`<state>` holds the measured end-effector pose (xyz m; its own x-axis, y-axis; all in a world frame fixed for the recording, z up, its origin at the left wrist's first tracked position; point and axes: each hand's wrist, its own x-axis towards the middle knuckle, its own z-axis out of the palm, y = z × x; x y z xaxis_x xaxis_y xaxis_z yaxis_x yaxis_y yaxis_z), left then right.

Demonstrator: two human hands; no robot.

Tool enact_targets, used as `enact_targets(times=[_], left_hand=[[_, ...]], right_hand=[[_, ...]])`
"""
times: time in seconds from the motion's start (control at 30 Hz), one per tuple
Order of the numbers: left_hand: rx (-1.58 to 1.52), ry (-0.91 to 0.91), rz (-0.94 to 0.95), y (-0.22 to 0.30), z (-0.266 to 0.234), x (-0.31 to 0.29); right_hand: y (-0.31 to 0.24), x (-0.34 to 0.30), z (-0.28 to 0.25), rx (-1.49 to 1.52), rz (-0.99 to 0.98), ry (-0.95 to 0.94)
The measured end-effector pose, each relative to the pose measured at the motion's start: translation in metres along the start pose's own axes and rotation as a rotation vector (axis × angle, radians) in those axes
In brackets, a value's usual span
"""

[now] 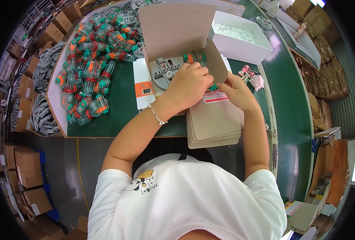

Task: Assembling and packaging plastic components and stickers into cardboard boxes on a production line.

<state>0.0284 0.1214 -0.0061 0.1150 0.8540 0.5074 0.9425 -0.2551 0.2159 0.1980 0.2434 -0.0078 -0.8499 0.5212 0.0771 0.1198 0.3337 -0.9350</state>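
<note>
An open cardboard box (177,26) stands before me with its lid raised. Inside it lie a grey round disc (159,79) carrying small parts and a clear plastic bottle (194,58) with green and orange fittings. My left hand (189,82) reaches over the box's front right part, fingers curled; what they hold is hidden. A small green part (213,87) shows just below its fingertips. At the box's right front corner, my right hand (240,94) pinches the cardboard edge between thumb and fingers, close to that green part.
Many similar bottles (91,68) are heaped at the left, with grey discs (127,17) behind. A white box (245,46) of small white pieces stands back right. Flat cardboard sheets (215,124) lie at the front edge. A pink plush trinket (256,82) sits right of my hand.
</note>
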Motion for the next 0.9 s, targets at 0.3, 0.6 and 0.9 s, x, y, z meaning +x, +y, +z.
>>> enact_targets(times=[0.3, 0.6, 0.9], left_hand=[[-0.346, -0.172, -0.084, -0.001, -0.018, 0.012], [-0.133, -0.11, -0.217, 0.005, 0.009, 0.017], [-0.198, 0.002, -0.156, -0.004, -0.009, 0.009]], right_hand=[[-0.013, -0.009, -0.008, 0.28, 0.168, -0.049], [-0.015, -0.01, -0.005, 0.333, 0.231, -0.018], [-0.019, 0.01, 0.007, -0.373, 0.273, 0.05]])
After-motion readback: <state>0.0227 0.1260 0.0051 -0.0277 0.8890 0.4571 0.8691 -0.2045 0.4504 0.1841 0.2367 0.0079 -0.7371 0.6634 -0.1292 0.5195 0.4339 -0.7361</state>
